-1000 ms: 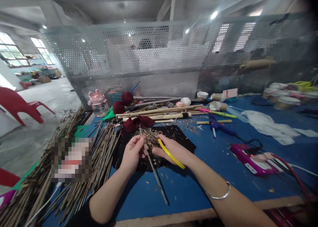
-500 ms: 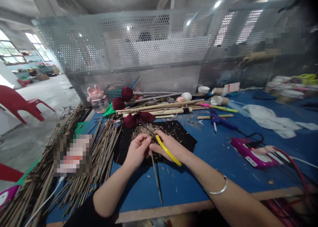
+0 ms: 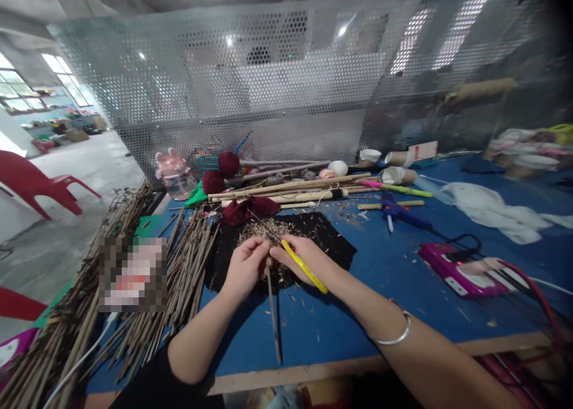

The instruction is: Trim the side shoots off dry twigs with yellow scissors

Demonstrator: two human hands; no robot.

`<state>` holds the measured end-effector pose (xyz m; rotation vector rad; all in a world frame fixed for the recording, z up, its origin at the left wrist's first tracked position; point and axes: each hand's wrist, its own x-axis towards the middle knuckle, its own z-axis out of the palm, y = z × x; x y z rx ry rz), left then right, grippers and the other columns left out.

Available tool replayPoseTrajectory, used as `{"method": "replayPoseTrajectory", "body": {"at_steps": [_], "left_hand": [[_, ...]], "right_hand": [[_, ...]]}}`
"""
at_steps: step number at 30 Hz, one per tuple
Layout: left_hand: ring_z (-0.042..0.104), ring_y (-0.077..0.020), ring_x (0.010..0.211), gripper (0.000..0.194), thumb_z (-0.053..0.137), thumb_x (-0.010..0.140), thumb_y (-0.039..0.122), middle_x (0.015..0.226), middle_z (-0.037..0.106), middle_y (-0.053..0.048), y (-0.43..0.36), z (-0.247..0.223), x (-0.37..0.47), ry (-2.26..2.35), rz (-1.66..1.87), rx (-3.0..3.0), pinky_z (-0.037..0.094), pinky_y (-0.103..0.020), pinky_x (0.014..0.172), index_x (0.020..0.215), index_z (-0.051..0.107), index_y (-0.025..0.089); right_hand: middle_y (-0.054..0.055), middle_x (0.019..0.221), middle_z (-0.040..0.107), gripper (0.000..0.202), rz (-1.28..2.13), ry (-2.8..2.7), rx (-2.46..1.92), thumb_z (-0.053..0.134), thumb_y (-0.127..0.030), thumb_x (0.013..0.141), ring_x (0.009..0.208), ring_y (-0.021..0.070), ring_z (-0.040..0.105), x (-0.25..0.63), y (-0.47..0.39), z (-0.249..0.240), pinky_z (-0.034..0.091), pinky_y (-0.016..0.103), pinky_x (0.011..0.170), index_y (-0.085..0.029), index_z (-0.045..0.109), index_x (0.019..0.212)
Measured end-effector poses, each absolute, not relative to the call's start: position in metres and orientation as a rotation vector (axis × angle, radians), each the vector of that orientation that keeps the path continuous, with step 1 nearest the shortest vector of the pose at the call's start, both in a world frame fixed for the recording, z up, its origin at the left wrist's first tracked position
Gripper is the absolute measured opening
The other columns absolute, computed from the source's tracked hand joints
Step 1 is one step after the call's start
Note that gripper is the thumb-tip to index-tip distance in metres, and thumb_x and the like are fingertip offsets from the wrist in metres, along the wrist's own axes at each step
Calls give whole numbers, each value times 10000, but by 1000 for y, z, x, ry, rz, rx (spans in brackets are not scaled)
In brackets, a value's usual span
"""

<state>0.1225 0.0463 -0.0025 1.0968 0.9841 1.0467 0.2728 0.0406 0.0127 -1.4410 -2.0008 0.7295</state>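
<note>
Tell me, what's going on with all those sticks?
A person's left hand pinches a thin, grey-brown stick, its long end pointing back toward the person. The right hand holds a tool with a curved yellow handle close beside the stick. Pale scraps lie scattered on the black cloth beneath both hands. To the left, thin brown sticks lie heaped.

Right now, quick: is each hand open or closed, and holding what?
Left hand: closed, holding a thin stick.
Right hand: closed, holding a yellow-handled tool.
</note>
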Motion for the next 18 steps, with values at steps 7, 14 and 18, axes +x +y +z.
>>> {"method": "replayPoseTrajectory", "body": {"at_steps": [7, 14, 18], "left_hand": [[397, -42, 356, 321, 612, 688, 443, 493, 507, 53, 48, -3, 121, 1013, 1078, 1082, 328, -157, 364, 812, 562, 152], [390, -46, 365, 358, 616, 690, 448, 471, 472, 58, 49, -4, 120, 1004, 1058, 1105, 335, -167, 377, 872, 597, 140], [382, -43, 369, 348, 618, 691, 439, 468, 467, 59, 49, -3, 120, 1010, 1052, 1101, 339, -163, 378, 866, 598, 139]], "right_hand": [[-21, 591, 491, 416, 697, -2035, -1491, 431, -570, 792, 520, 90, 420, 275, 40, 12, 291, 206, 495, -171, 495, 693], [1, 651, 546, 445, 617, -2099, -1565, 485, -585, 760, 541, 119, 473, 275, 36, 15, 273, 218, 510, -193, 491, 971], [-7, 654, 550, 397, 641, -2062, -1508, 479, -568, 772, 541, 111, 464, 273, 37, 13, 292, 212, 518, -197, 512, 908]]}}
